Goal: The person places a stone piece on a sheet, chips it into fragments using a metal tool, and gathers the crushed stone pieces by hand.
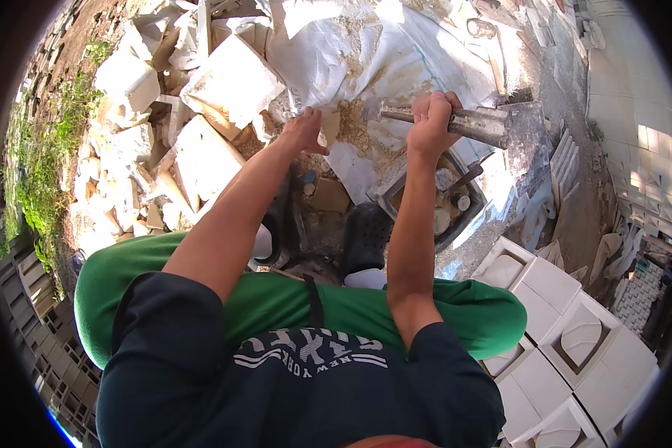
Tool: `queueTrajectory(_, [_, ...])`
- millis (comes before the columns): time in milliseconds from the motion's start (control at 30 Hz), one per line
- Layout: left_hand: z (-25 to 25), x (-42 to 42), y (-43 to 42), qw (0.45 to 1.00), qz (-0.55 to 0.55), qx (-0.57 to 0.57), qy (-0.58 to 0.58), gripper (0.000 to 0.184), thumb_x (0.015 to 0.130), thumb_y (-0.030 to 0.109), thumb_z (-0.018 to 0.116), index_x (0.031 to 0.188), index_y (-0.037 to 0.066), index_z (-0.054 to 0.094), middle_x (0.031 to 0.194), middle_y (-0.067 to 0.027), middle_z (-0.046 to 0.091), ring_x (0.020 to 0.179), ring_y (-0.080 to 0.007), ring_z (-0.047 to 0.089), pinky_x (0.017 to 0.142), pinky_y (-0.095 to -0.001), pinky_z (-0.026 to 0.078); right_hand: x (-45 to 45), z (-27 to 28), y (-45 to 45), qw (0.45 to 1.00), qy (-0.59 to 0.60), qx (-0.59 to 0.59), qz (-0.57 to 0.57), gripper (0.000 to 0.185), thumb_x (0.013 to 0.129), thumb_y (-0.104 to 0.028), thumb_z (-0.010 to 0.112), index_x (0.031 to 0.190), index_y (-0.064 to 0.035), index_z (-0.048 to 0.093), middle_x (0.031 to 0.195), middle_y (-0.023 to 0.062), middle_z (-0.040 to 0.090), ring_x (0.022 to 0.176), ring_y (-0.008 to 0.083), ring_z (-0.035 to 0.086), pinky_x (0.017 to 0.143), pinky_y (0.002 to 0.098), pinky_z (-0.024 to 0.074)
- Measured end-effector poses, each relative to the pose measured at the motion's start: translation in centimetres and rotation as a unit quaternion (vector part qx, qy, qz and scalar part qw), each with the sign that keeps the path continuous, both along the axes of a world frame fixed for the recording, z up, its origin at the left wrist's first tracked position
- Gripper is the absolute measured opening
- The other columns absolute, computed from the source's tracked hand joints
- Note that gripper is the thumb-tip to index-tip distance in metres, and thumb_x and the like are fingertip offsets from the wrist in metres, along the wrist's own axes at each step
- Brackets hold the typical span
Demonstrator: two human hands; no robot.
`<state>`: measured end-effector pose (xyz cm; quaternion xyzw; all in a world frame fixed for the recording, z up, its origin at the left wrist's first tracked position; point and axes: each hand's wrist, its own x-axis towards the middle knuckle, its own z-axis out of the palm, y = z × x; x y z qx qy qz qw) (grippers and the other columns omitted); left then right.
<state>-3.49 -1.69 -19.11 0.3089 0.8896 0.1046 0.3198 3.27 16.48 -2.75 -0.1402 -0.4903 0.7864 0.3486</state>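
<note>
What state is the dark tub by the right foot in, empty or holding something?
Holding something: pale pieces sit inside the dark tub. The right forearm hides part of it, so I cannot tell how full.

The tool [485, 128] looks like rough, worn metal. The trousers [269, 302] are matt green cloth, the clogs [365, 237] matt.

Green plants [48, 172] near blurred, possibly stacked blocks [33, 287].

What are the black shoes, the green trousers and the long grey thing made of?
The black shoes look like matt foam or rubber, moulded with little holes. The green trousers seem soft, dull cloth, since they drape over the legs. The long grey thing may be scuffed metal, from its dull shine.
</note>
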Motion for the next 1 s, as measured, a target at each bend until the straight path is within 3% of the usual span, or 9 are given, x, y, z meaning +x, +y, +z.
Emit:
queueTrajectory(167, [-0.5, -0.6, -0.1, 1.000, -0.013, -0.008, -0.021, 0.094, 0.057, 0.046, 0.081, 0.123, -0.003, 0.035, 0.117, -0.0205, 0.044, 0.107, -0.0376, 0.052, 0.087, -0.0440, 0.047, -2.7, -5.7, 1.1, 0.997, -0.057, 0.046, 0.000, 0.028, 0.078, -0.004, 0.050, 0.057, -0.0100, 0.033, 0.053, -0.0040, 0.033, 0.048, 0.0042, 0.029, 0.044, 0.0235, 0.0229])
queueTrajectory(467, [0.4, -0.5, -0.1, 0.999, 0.006, -0.005, -0.039, 0.092, 0.057, 0.043, 0.082, 0.122, -0.002, 0.036, 0.119, -0.0200, 0.043, 0.107, -0.0386, 0.052, 0.088, -0.0445, 0.046, -0.8, -0.1, 0.4, 1.000, -0.026, 0.014, 0.008, 0.023, 0.078, -0.002, 0.052, 0.060, -0.0080, 0.038, 0.052, -0.0020, 0.037, 0.046, 0.0065, 0.034, 0.043, 0.0241, 0.0270])
queueTrajectory(500, [0.8, -0.6, 0.0, 0.999, 0.003, -0.015, -0.042, 0.091, 0.057, 0.044, 0.082, 0.121, -0.003, 0.037, 0.119, -0.0195, 0.043, 0.107, -0.0377, 0.052, 0.087, -0.0437, 0.047, -1.2, -0.4, -0.2, 0.998, -0.054, 0.004, -0.015, 0.030, 0.078, -0.001, 0.049, 0.060, -0.0121, 0.028, 0.050, -0.0030, 0.029, 0.044, 0.0076, 0.027, 0.043, 0.0246, 0.0244])
queueTrajectory(567, [0.3, -0.6, -0.1, 0.999, -0.001, -0.012, -0.038, 0.091, 0.057, 0.044, 0.082, 0.122, -0.003, 0.036, 0.119, -0.0195, 0.043, 0.107, -0.0375, 0.052, 0.087, -0.0436, 0.047, -2.1, -5.7, -0.7, 0.998, -0.055, 0.024, -0.002, 0.030, 0.078, -0.001, 0.049, 0.060, -0.0119, 0.028, 0.051, -0.0034, 0.029, 0.044, 0.0075, 0.027, 0.043, 0.0246, 0.0244])
queueTrajectory(667, [0.3, -1.2, -0.1, 1.000, -0.007, 0.001, -0.019, 0.091, 0.058, 0.044, 0.081, 0.122, -0.002, 0.037, 0.119, -0.0192, 0.043, 0.107, -0.0367, 0.053, 0.087, -0.0437, 0.047, -2.6, -6.6, 0.4, 0.996, -0.070, 0.040, 0.025, 0.030, 0.079, 0.000, 0.050, 0.060, -0.0112, 0.029, 0.051, -0.0040, 0.028, 0.045, 0.0076, 0.028, 0.044, 0.0248, 0.0245])
queueTrajectory(733, [0.1, 0.2, 0.0, 1.000, -0.014, 0.004, -0.015, 0.090, 0.059, 0.045, 0.081, 0.122, -0.002, 0.037, 0.119, -0.0189, 0.043, 0.107, -0.0361, 0.053, 0.087, -0.0439, 0.047, -2.1, -5.5, 0.6, 0.998, -0.041, 0.025, 0.039, 0.029, 0.079, -0.002, 0.049, 0.060, -0.0109, 0.030, 0.050, -0.0039, 0.029, 0.044, 0.0074, 0.027, 0.044, 0.0249, 0.0248])
queueTrajectory(833, [-1.2, 2.8, 0.5, 0.988, 0.101, 0.061, 0.095, 0.084, 0.060, 0.044, 0.079, 0.119, -0.002, 0.040, 0.113, -0.0174, 0.047, 0.103, -0.0339, 0.055, 0.084, -0.0445, 0.047, -1.1, -1.7, 0.0, 1.000, -0.025, -0.001, 0.015, 0.030, 0.079, -0.002, 0.053, 0.058, -0.0106, 0.033, 0.053, -0.0031, 0.034, 0.046, 0.0057, 0.031, 0.043, 0.0241, 0.0244])
queueTrajectory(933, [-0.9, 3.1, 0.9, 0.990, 0.101, 0.034, 0.093, 0.077, 0.061, 0.044, 0.076, 0.114, -0.001, 0.043, 0.109, -0.0160, 0.049, 0.102, -0.0329, 0.056, 0.081, -0.0447, 0.048, -1.1, 0.7, -0.3, 0.998, -0.013, -0.041, 0.045, 0.030, 0.079, -0.002, 0.053, 0.057, -0.0103, 0.034, 0.053, -0.0037, 0.033, 0.046, 0.0059, 0.031, 0.043, 0.0241, 0.0249])
queueTrajectory(1000, [0.2, 3.1, 0.3, 0.992, 0.065, 0.026, 0.104, 0.073, 0.062, 0.043, 0.075, 0.112, -0.001, 0.044, 0.107, -0.0153, 0.050, 0.103, -0.0318, 0.055, 0.080, -0.0439, 0.047, -2.1, -1.1, -0.9, 0.999, 0.006, -0.019, 0.034, 0.030, 0.080, -0.001, 0.053, 0.058, -0.0099, 0.035, 0.054, -0.0055, 0.033, 0.047, 0.0037, 0.032, 0.043, 0.0231, 0.0261])
